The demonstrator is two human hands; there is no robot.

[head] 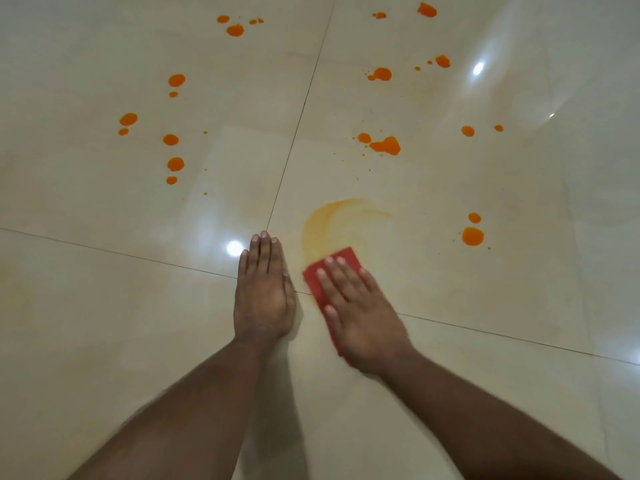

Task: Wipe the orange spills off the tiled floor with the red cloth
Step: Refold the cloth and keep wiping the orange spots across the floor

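The left hand (263, 292) lies flat on the tiled floor (104, 306), fingers straight and together, holding nothing. Just beside it, the right hand (360, 313) presses the red cloth (341, 259) flat with spread fingers, below a smeared orange arc (325, 220); orange spills (386, 146) dot the tiles beyond.

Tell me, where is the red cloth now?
In the head view, the red cloth lies flat on the tiled floor under the right hand, just below the orange smear.

Glossy cream tiled floor (104, 306) filling the whole view, large square tiles split by thin dark grout lines (294, 140) crossing near centre, bright ceiling-light glare spots (234, 247) and streaks at right.
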